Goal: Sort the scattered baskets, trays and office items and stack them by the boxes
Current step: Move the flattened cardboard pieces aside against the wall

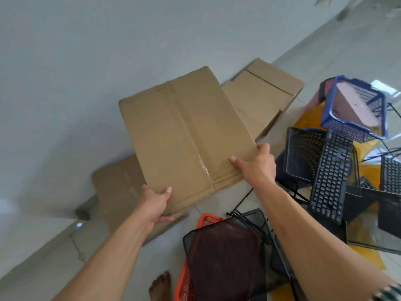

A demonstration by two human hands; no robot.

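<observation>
Well, nearest to me I see a bare foot (161, 285) on the pale tiled floor (225, 199). Just right of it is an orange basket (185, 279) with a black mesh tray (227, 255) lying tilted over it, something dark brown showing through the mesh. Beyond these my two arms reach out to the cardboard box (184, 135), which sits in the middle of the view, held off the floor in front of the wall. My left hand (155, 205) grips its near left corner, thumb on the top face and fingers curled underneath. My right hand (257, 164) holds the near right corner, thumb laid flat on top and fingers wrapped over the edge. The box is plain brown, its broad face toward me, with clear tape along the centre seam and shallow creases beside it. To the right lies a jumble: a black keyboard (329, 179) leaning across a black perforated basket (303, 155), and farther off a blue basket (355, 109) tilted on yellow pieces, a pink object inside it. A second brown box (117, 183) lies at the near left and a third (264, 94) farther right, both against the grey wall (65, 83).
</observation>
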